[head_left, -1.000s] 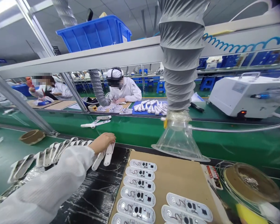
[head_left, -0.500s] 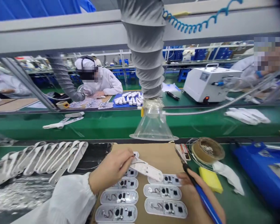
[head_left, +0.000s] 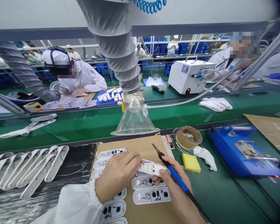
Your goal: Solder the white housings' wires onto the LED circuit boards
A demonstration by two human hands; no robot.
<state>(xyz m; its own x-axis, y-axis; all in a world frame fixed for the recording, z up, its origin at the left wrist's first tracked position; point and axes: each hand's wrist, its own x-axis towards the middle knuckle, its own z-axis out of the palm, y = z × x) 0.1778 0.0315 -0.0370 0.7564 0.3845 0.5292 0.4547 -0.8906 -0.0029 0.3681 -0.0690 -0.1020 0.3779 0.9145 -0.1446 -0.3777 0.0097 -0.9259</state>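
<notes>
My left hand [head_left: 119, 175] pinches the left end of a narrow white plastic housing [head_left: 148, 167], near thin wires at that end. My right hand [head_left: 179, 189] grips the housing's right end with thumb and fingers. It also holds a soldering iron [head_left: 179, 180] with a blue handle, its bare tip pointing up and away to the left. Below the hands, rounded white casings with circuit boards [head_left: 151, 195] lie in two columns on a brown cardboard sheet [head_left: 130, 141]. My left hand and sleeve hide part of the left column.
Several long white housings [head_left: 57, 163] lie at left. A clear fume hood [head_left: 135, 121] hangs ahead. On the right are a solder wire reel [head_left: 189, 141], a yellow sponge [head_left: 190, 162], white tissue [head_left: 206, 158] and a blue device [head_left: 235, 152]. Co-workers sit across the bench.
My right hand has come to the housing and taken its right end, still holding the soldering iron. The housing is now between both hands. The head view has shifted right.
</notes>
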